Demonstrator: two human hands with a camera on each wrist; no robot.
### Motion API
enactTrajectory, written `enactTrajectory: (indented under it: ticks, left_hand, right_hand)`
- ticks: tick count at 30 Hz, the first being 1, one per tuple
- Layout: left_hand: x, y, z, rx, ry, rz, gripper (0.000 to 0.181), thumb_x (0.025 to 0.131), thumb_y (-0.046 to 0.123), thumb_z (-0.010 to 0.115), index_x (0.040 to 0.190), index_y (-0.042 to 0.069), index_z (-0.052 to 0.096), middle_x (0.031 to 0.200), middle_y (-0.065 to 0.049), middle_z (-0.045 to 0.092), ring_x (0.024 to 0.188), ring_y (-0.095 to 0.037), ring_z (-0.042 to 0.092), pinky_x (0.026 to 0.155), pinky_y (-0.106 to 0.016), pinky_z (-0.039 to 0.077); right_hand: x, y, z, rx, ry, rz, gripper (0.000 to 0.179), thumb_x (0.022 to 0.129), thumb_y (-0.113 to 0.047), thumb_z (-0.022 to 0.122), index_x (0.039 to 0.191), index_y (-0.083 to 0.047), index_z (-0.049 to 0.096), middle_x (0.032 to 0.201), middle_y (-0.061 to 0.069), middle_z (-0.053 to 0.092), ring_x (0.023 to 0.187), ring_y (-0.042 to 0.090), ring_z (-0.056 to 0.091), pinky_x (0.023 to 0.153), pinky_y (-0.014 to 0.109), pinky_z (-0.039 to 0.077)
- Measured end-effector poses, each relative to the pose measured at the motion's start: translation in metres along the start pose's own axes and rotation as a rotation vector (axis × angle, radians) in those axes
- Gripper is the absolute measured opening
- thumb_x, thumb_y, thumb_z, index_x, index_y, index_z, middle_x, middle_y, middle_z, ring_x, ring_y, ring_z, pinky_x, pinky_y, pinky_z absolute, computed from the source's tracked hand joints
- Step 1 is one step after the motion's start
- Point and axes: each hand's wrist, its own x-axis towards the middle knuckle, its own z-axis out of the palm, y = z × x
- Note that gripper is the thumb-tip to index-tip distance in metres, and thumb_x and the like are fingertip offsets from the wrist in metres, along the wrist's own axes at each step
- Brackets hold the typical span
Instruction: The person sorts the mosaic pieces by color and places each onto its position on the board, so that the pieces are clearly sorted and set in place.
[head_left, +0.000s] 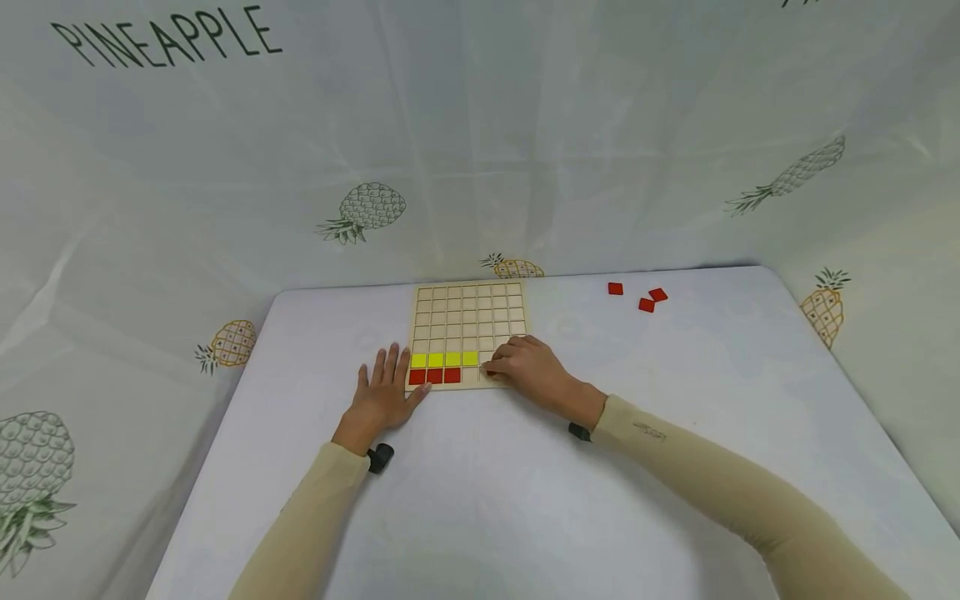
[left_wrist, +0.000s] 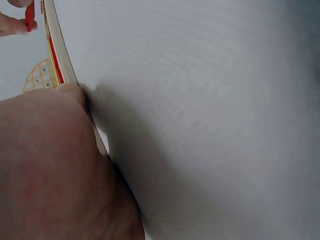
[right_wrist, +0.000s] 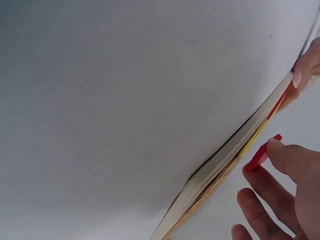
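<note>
A wooden grid board (head_left: 468,317) lies flat on the table. Its nearest row bears red square tiles (head_left: 435,377) at the left, and the row above bears several yellow tiles (head_left: 453,359). My left hand (head_left: 381,404) rests with fingers spread at the board's left front corner, the thumb touching its front edge. Over the board's right front part is my right hand (head_left: 532,371). Between thumb and index finger it pinches a red tile (right_wrist: 259,154), tilted and just above the board in the right wrist view; the head view mostly hides that tile.
Three loose red tiles (head_left: 647,305) lie at the table's back right. The white-covered table (head_left: 480,492) ends at a hanging cloth (head_left: 600,167) printed with pineapples. Each wrist wears a dark camera (head_left: 381,458).
</note>
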Motion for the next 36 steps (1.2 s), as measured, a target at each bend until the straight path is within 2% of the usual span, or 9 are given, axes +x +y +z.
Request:
enactTrajectory:
  ticks: [8, 18, 27, 33, 36]
  left_hand:
    - [-0.001, 0.002, 0.0, 0.001, 0.006, -0.007, 0.09, 0.11, 0.057, 0.039, 0.169, 0.001, 0.0, 0.176, -0.023, -0.007, 0.163, -0.044, -0.006, 0.127, -0.067, -0.002]
    - [-0.001, 0.001, 0.002, 0.002, 0.019, 0.001, 0.09, 0.11, 0.057, 0.04, 0.169, 0.0, 0.001, 0.176, -0.024, -0.006, 0.163, -0.045, -0.005, 0.127, -0.068, -0.001]
    - [-0.003, 0.004, 0.0, -0.003, 0.015, -0.011, 0.091, 0.11, 0.057, 0.04, 0.169, 0.0, 0.0, 0.176, -0.023, -0.007, 0.163, -0.044, -0.006, 0.127, -0.067, -0.001]
    - [-0.004, 0.005, 0.002, -0.01, 0.017, -0.021, 0.091, 0.11, 0.057, 0.041, 0.169, 0.001, 0.0, 0.176, -0.023, -0.007, 0.163, -0.043, -0.006, 0.127, -0.067, -0.002]
    - [-0.005, 0.005, 0.004, -0.008, 0.021, -0.024, 0.091, 0.11, 0.057, 0.042, 0.169, 0.001, 0.001, 0.176, -0.023, -0.006, 0.163, -0.043, -0.006, 0.127, -0.066, -0.002]
  right_hand:
    - [0.015, -0.01, 0.01, -0.019, -0.028, -0.001, 0.011, 0.092, -0.021, 0.084, 0.103, -0.023, 0.084, 0.1, -0.005, 0.078, 0.098, 0.018, 0.07, 0.09, 0.036, 0.056]
    - [0.033, -0.022, 0.018, -0.042, -0.147, 0.043, 0.019, 0.094, -0.021, 0.082, 0.113, -0.022, 0.083, 0.105, -0.003, 0.077, 0.102, 0.019, 0.067, 0.092, 0.036, 0.058]
    - [0.038, -0.033, 0.015, -0.131, -0.196, 0.044, 0.021, 0.093, -0.013, 0.083, 0.112, -0.021, 0.082, 0.108, -0.003, 0.078, 0.101, 0.018, 0.066, 0.092, 0.034, 0.058]
    - [0.032, -0.041, 0.01, -0.202, -0.238, 0.02, 0.022, 0.093, -0.012, 0.082, 0.113, -0.021, 0.083, 0.113, -0.006, 0.08, 0.102, 0.017, 0.068, 0.084, 0.031, 0.056]
    - [0.026, -0.043, 0.008, -0.222, -0.263, 0.015, 0.026, 0.094, -0.01, 0.08, 0.119, -0.021, 0.081, 0.123, -0.007, 0.077, 0.109, 0.018, 0.069, 0.09, 0.033, 0.057]
